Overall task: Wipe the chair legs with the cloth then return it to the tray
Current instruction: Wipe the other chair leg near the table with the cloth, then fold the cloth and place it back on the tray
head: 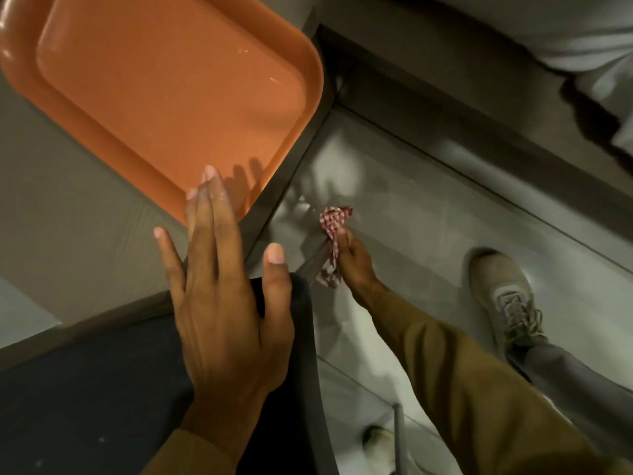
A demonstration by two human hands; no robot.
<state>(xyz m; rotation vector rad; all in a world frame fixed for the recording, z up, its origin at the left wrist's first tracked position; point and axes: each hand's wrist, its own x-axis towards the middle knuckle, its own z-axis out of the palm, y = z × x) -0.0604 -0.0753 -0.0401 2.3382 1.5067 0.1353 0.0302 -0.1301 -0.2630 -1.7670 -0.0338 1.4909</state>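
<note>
Cloth (333,234), a red-and-white checked rag, is bunched around a thin chair leg (313,260) that slants down from under the dark seat (102,389) toward the pale floor (428,234). The right hand (354,260) reaches low beside the seat with its fingers closed on the rag, pinching the fabric against the leg; part of the rag balls up above the fingertips and a loose tail hangs below the palm. The left hand (222,286) lies flat on the seat's front corner, fingers spread and straight, thumb hooked over the edge, holding nothing. Just beyond its fingertips the orange tray (20,63) sits empty on the grey tabletop (68,234), its near corner at the table edge.

The step in hand looks like the wipe itself, early or midway, since only this one leg is being worked. To do it well, the rag should wrap fully around the leg so one stroke covers all sides, and the grip should slide along the length to the foot rather than rub one spot. The leg is blurred and half hidden by cloth, so how much of it is covered is hard to tell. Pressing down with the flat hand keeps the chair from shifting. A second leg (397,437) shows lower right, probably untouched.
</note>
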